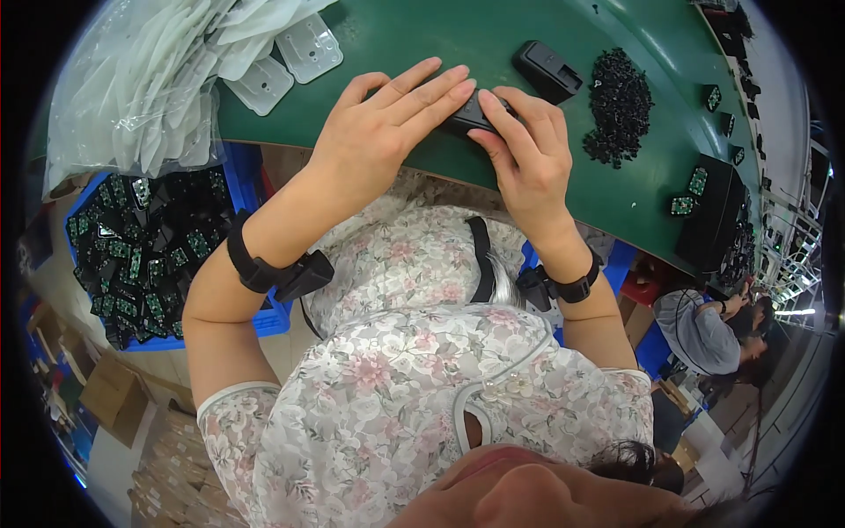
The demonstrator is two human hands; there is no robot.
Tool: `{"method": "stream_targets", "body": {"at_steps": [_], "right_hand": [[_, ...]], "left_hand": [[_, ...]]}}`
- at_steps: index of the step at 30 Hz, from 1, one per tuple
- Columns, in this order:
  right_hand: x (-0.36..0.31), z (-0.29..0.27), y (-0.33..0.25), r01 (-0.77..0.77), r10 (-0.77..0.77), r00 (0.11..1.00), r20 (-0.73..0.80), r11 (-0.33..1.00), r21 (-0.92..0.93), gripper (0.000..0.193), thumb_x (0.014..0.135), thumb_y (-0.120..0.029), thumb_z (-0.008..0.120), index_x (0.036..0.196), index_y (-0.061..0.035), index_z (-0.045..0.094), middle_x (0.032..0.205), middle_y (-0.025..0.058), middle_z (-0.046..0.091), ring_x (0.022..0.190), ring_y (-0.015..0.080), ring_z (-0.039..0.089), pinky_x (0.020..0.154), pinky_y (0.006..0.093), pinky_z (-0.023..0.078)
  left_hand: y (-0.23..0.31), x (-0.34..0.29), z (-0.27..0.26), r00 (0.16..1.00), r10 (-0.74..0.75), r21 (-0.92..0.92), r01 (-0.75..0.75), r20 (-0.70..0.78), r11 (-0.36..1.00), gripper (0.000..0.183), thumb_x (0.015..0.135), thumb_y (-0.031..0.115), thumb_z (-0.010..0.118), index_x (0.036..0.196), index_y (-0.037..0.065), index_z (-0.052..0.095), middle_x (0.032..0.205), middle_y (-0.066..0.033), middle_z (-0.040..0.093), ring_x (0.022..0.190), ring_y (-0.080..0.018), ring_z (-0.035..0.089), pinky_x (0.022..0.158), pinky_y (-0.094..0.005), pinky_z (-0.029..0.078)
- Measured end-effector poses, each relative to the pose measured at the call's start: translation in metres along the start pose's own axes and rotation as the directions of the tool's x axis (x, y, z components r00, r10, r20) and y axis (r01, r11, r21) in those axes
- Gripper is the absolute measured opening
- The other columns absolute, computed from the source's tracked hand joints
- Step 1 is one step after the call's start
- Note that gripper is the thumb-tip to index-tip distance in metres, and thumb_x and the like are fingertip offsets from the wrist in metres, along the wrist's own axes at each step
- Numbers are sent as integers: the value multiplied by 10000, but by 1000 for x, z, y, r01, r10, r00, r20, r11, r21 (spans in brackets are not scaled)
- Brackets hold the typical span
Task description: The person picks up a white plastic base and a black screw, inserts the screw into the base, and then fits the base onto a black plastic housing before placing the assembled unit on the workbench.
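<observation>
Head view, looking down: both hands meet at the near edge of the green surface (458,44) over a small black case (469,114). The left hand (387,123) lies across the case with its fingers stretched out flat and pressing on top, so its grip is wide and resting rather than wrapped. The right hand (528,154) has its grip closed on the case, fingers curled over the far side and the thumb at the near side. The case is mostly hidden beneath the fingers; only a dark strip shows between the two hands.

Just beyond the right hand lies a second black case (547,70), apart from the fingers. To its right sits a heap of small black parts (620,106). At the left end of the surface is a stack of clear plastic trays (176,70), two of them (286,66) lying loose near the left hand. Below the surface on the left, a blue bin (264,321) is full of black pieces with green circuit boards (132,255). Each wrist wears a black band.
</observation>
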State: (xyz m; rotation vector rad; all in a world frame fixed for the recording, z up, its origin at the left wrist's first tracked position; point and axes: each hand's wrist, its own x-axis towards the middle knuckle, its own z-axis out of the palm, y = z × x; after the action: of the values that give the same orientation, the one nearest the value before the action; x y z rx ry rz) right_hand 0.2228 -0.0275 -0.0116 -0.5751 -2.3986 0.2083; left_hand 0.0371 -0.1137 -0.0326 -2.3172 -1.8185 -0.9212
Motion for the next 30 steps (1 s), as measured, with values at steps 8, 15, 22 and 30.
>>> {"method": "stream_targets", "body": {"at_steps": [8, 15, 22, 30], "right_hand": [[6, -11, 2, -74, 66, 995, 70, 991, 115, 361, 702, -34, 753, 1053, -33, 670, 1056, 103, 641, 940, 267, 590, 809, 345, 477], [5, -14, 2, -53, 47, 997, 62, 994, 93, 361, 699, -35, 755, 1049, -26, 670, 1050, 105, 649, 939, 259, 594, 801, 330, 481], [-3, -9, 1, -14, 11, 998, 55, 998, 53, 403, 691, -67, 763, 1081, -36, 670, 1054, 104, 644, 932, 265, 592, 792, 342, 487], [-3, -14, -6, -46, 53, 992, 113, 997, -60, 416, 688, -69, 759, 1094, -69, 672, 1064, 103, 622, 908, 280, 592, 749, 350, 504]], "left_hand": [[-15, 9, -3, 997, 62, -196, -53, 40, 979, 537, 801, -51, 450, 1298, 120, 559, 1350, -19, 549, 1244, -192, 516, 864, -298, 388], [-14, 11, -5, 996, 74, -164, -66, 41, 984, 530, 792, -24, 490, 1294, 130, 558, 1343, 1, 553, 1236, -191, 514, 872, -320, 392], [-5, 6, -9, 994, 80, -51, -76, 78, 996, 499, 807, 0, 487, 1288, 108, 565, 1351, -22, 548, 1243, -196, 517, 874, -317, 400], [11, 10, -14, 988, 48, 39, -54, 145, 998, 531, 797, 21, 514, 1324, 85, 523, 1382, -26, 515, 1243, -183, 516, 902, -330, 410]]}}
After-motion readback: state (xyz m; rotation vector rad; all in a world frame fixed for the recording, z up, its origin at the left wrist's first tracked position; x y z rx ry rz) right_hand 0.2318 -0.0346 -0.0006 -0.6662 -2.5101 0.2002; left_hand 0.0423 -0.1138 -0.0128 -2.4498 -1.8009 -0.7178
